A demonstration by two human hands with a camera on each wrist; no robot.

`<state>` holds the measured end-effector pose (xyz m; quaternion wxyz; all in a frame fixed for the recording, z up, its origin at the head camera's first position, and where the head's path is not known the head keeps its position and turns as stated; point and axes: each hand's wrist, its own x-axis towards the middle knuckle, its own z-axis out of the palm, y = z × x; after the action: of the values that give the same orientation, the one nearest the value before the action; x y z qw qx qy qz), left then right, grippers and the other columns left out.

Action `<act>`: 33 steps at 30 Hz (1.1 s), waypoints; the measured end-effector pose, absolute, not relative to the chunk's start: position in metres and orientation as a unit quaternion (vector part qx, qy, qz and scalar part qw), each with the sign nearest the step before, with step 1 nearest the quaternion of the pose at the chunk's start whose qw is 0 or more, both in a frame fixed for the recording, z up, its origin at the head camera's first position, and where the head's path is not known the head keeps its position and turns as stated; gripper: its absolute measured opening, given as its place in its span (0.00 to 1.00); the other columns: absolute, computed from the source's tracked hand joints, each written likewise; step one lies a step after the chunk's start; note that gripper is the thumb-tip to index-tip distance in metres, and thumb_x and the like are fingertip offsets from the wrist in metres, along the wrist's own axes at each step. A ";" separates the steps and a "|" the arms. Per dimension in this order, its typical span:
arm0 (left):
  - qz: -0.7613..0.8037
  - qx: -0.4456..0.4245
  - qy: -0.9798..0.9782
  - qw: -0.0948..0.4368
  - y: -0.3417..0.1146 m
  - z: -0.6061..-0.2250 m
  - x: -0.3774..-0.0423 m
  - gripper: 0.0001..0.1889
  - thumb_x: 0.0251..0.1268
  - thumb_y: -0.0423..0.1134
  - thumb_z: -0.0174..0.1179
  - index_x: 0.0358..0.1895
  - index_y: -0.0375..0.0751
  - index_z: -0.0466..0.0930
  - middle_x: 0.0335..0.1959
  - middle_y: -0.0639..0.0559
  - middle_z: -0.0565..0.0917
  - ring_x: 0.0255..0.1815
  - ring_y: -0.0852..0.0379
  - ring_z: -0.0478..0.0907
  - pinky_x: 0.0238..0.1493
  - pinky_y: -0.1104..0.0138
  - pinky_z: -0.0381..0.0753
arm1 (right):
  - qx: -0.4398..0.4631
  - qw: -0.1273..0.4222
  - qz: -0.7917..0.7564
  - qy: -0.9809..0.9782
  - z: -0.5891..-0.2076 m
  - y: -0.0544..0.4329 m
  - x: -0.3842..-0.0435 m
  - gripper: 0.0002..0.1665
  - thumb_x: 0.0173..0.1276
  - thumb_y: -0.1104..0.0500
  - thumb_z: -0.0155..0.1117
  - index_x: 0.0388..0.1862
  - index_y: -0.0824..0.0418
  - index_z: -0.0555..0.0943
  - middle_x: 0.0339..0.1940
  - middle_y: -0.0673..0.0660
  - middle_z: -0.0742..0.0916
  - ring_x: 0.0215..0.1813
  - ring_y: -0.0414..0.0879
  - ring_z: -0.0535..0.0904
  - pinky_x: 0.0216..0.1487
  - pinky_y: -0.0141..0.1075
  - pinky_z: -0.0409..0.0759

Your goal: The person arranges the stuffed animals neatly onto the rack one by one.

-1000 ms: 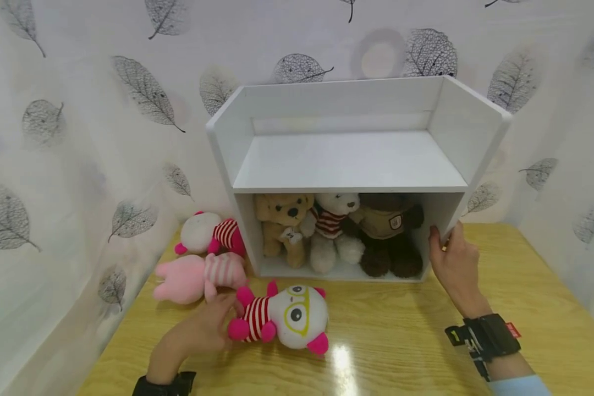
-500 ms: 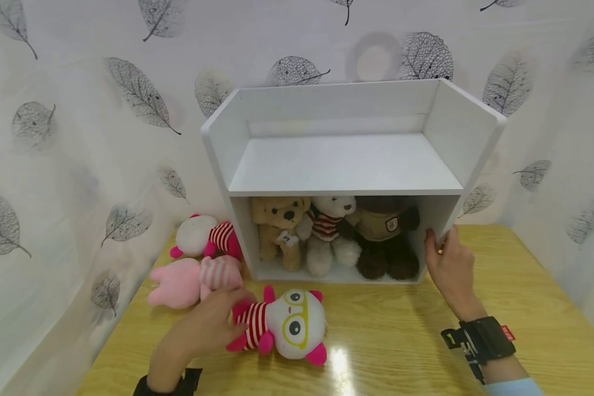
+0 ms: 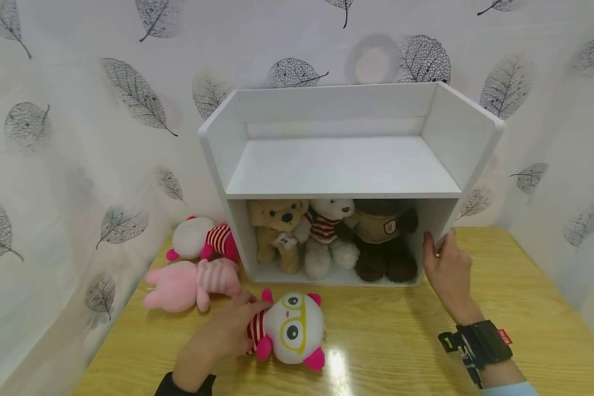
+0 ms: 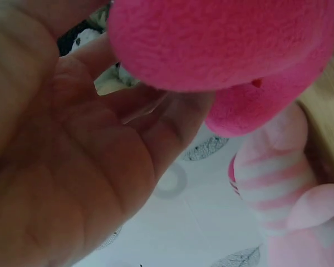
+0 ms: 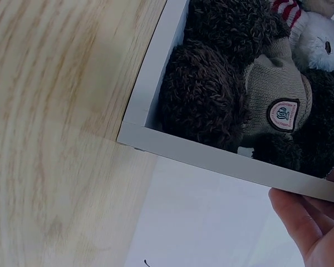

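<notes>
On the table in front of the shelf lies a panda plush toy [image 3: 299, 327] with yellow glasses and a red-striped body. My left hand [image 3: 223, 333] holds it around the lower body. The left wrist view shows its bright pink feet [image 4: 222, 50] against my fingers. My right hand [image 3: 450, 272] grips the right side panel of the white shelf [image 3: 344, 165], thumb on the inner face and fingers outside. Inside the lower compartment sit a tan dog plush [image 3: 277, 220], a white bear plush [image 3: 322, 225] in a striped sweater and a dark brown bear plush [image 5: 206, 94], its head partly hidden.
Left of the shelf lie a pink striped plush [image 3: 178, 286] and another pink-and-white plush [image 3: 193, 239] in red stripes. The shelf stands on a wooden table [image 3: 376, 335], before a leaf-patterned curtain [image 3: 104, 137].
My left hand has shifted right from beside the panda plush toy onto its striped body and taken hold of it. My right hand stays on the shelf's side panel. The view has shifted slightly.
</notes>
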<state>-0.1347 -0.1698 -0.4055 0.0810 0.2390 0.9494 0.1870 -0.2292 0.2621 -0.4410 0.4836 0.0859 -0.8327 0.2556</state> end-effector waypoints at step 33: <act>0.139 0.210 0.951 0.178 -0.156 -0.395 -0.161 0.36 0.39 0.31 0.78 0.61 0.45 0.83 0.52 0.51 0.87 0.52 0.53 0.80 0.60 0.54 0.80 | 0.076 0.485 0.255 -0.833 -0.441 0.259 -0.227 0.13 0.67 0.68 0.65 0.43 0.77 0.74 0.17 0.70 0.80 0.13 0.59 0.74 0.15 0.41 0.63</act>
<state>-0.1613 -0.1558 -0.3953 0.1781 0.2096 0.9514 0.1387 -0.2274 0.2592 -0.4410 0.4855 0.0755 -0.8328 0.2551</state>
